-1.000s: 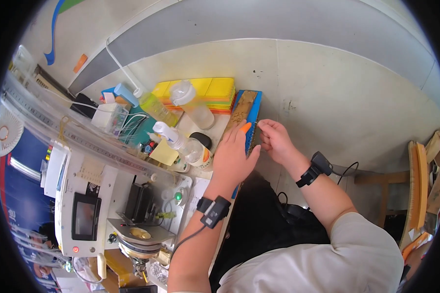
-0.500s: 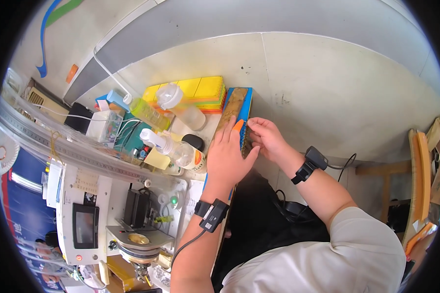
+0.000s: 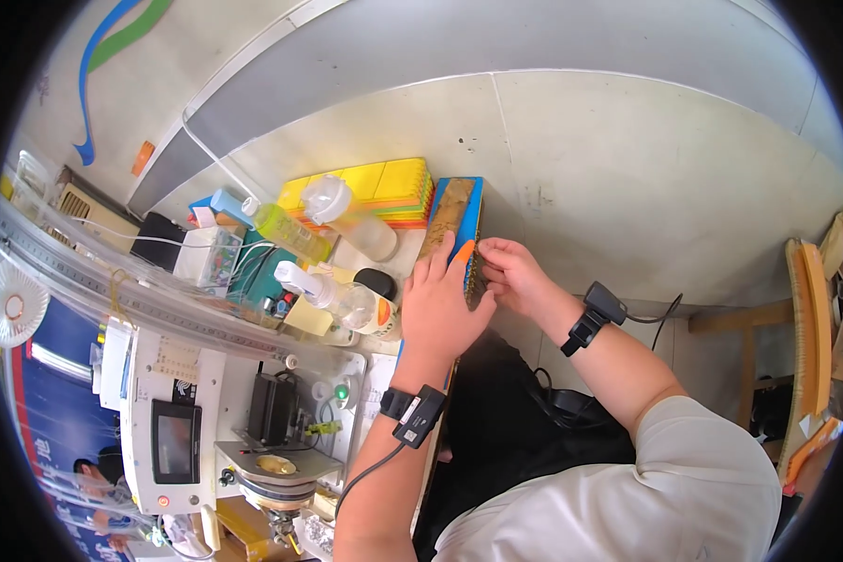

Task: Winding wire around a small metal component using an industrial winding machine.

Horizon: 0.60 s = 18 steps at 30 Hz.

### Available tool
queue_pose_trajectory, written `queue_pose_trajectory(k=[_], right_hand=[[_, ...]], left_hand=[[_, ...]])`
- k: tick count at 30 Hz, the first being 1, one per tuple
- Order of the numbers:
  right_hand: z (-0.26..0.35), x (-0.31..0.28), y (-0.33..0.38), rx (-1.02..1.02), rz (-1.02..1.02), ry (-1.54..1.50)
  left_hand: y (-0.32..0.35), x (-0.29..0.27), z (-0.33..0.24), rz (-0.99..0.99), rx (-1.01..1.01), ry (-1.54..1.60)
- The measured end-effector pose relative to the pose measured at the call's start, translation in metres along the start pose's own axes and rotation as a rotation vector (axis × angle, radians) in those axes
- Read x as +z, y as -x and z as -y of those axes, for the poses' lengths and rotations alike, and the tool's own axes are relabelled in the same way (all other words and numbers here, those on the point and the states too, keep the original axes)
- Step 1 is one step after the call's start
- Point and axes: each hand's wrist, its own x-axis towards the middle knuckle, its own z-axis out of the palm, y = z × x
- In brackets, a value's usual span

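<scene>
A long blue slab [image 3: 474,199] lies lengthwise, with a worn brown block [image 3: 453,202] along its top. My left hand [image 3: 437,302] rests over the block's near part, fingers stretched forward and thumb spread. An orange finger cover [image 3: 463,252] sits on its index finger, by the slab's right side. My right hand [image 3: 515,276] is at that same edge, thumb and index finger pinched together close to the orange fingertip. Whatever the pinch holds is too small to make out. A row of small dark bits runs along the slab's right edge, partly hidden by my hands.
Left of the block stand a spray bottle [image 3: 347,302], a clear lidded bottle [image 3: 356,220] and a green-yellow bottle [image 3: 290,231]. Stacked yellow trays [image 3: 384,180] lie behind. A machine with a small screen [image 3: 175,442] is at left; a wooden frame [image 3: 808,328] at right.
The whole view has shifted slightly, so everything sits a little lower. Both hands keep nearly the same place at the slab's edge, with only small finger movement.
</scene>
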Motion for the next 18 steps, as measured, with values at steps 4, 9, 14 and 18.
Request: queue_pose_trajectory(k=[4,9,14,18], right_hand=[[0.001,0.003,0.002,0.028,-0.032,0.045],[-0.002,0.004,0.004,0.007,-0.12,0.161],[-0.005,-0.031,0.021,-0.235,-0.375,0.79],[-0.035,-0.01,0.073,-0.699,-0.565,1.319]], left_hand=[[0.0,0.0,0.0,0.002,-0.025,0.014],[0.007,-0.003,0.004,0.017,-0.026,0.038],[0.05,-0.038,-0.008,-0.209,-0.018,0.433],[0.141,-0.081,-0.026,-0.153,-0.024,0.273]])
